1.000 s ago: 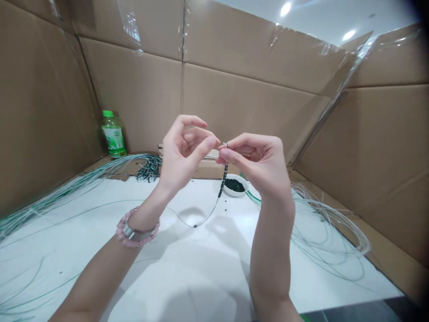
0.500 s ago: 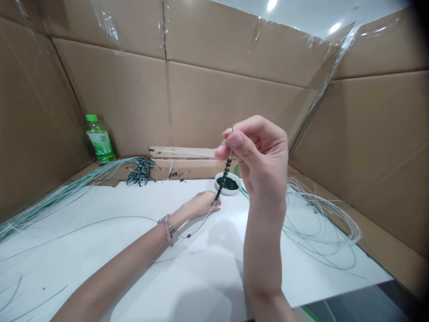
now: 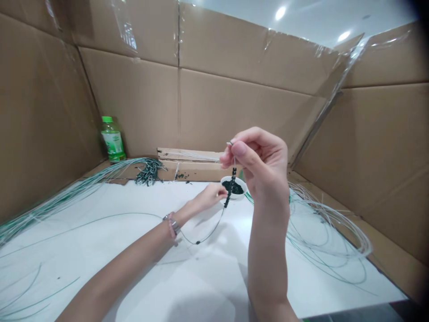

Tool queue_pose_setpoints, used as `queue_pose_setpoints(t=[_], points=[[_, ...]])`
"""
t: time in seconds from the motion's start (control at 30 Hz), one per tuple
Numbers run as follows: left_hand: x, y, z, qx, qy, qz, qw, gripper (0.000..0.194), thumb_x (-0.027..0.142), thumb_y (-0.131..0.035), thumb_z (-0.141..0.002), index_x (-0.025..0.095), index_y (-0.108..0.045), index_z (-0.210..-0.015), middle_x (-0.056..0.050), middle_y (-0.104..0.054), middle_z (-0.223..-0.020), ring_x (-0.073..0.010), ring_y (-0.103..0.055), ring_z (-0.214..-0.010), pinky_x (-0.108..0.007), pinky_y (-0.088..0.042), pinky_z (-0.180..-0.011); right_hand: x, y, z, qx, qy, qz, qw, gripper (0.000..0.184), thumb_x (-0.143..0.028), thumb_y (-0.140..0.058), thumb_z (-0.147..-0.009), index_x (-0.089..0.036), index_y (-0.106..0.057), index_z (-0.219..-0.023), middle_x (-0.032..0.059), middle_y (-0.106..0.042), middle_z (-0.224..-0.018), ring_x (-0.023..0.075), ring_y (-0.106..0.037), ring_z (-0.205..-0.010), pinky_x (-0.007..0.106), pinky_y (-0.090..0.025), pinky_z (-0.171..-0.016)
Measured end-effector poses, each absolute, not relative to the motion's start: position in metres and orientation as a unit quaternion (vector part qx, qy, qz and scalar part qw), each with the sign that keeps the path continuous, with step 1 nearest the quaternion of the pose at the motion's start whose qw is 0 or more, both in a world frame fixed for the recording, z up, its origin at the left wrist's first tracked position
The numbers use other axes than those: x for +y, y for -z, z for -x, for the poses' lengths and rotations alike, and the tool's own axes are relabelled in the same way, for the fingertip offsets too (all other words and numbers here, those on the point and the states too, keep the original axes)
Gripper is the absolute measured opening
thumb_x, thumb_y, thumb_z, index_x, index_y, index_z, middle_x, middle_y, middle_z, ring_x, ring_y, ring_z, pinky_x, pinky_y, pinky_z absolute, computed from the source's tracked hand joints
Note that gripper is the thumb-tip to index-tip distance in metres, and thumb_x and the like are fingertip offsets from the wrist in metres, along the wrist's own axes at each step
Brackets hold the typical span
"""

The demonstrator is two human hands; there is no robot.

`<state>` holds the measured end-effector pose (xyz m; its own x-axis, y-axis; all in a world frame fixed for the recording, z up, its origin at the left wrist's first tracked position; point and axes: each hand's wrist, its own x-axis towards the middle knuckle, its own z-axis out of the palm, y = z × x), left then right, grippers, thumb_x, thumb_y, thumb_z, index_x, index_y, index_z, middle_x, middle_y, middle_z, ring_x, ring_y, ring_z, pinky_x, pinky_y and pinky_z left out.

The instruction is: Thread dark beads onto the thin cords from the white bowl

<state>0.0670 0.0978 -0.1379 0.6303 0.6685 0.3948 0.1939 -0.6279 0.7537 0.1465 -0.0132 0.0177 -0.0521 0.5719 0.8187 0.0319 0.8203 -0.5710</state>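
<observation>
Raised at the centre right, my right hand [image 3: 264, 161] pinches the upper end of a thin wire [image 3: 234, 162] between thumb and fingertips. Small black beads [image 3: 231, 188] are threaded in a row below the pinch. From there the wire sags in a loop toward my left wrist, with one dark bead [image 3: 197, 242] sitting apart on it. My left hand [image 3: 211, 196] is at the near left rim of a white bowl [image 3: 231, 197] of black beads [image 3: 237, 188]. Its fingers are curled together; anything between them is too small to make out.
Strung wire bundles [image 3: 100, 181] with dark beaded ends [image 3: 147, 172] lie at the left. Loose coils of wire [image 3: 335, 237] spread on the right. A green-capped bottle [image 3: 113, 141] stands in the back left corner. Cardboard walls [image 3: 134, 89] surround the white tabletop [image 3: 140, 232].
My left hand has moved from below the bead row up to the bowl's rim, its fingers curling in. My right hand keeps its pinch on the wire. The view has shifted slightly.
</observation>
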Motion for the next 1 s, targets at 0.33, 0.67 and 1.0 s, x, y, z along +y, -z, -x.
queue_pose_setpoints(t=[0.33,0.67,1.0], points=[[0.044,0.014,-0.008,0.059,-0.662,-0.509,0.546,0.024,0.042,-0.078,-0.071,0.02,-0.07,-0.078,0.004,-0.065,-0.07,-0.002,-0.059,-0.061,-0.01,-0.052,-0.064,-0.014,-0.012,-0.126,-0.663,-0.095,0.253,0.698,0.006,-0.017,-0.066,-0.082,-0.021,-0.066,-0.077,-0.0011,-0.074,-0.08,0.0118,-0.071,-0.073,0.019,-0.059,-0.057],[0.017,0.003,-0.009,0.002,-0.634,-0.495,0.593,0.019,0.037,-0.082,-0.067,0.021,-0.072,-0.07,0.005,-0.063,-0.063,-0.0007,-0.058,-0.055,-0.006,-0.052,-0.057,-0.029,-0.006,-0.109,-0.646,-0.036,0.245,0.722,0.012,-0.01,-0.064,-0.083,-0.022,-0.066,-0.08,0.0016,-0.072,-0.094,0.0151,-0.071,-0.086,0.023,-0.063,-0.063],[0.012,0.001,-0.009,0.001,-0.63,-0.488,0.604,0.017,0.034,-0.083,-0.066,0.021,-0.072,-0.069,0.005,-0.066,-0.063,-0.0021,-0.059,-0.054,-0.009,-0.053,-0.055,-0.032,-0.007,-0.109,-0.654,-0.025,0.254,0.712,0.012,-0.01,-0.064,-0.083,-0.021,-0.066,-0.081,0.002,-0.072,-0.093,0.0154,-0.071,-0.084,0.024,-0.064,-0.061]])
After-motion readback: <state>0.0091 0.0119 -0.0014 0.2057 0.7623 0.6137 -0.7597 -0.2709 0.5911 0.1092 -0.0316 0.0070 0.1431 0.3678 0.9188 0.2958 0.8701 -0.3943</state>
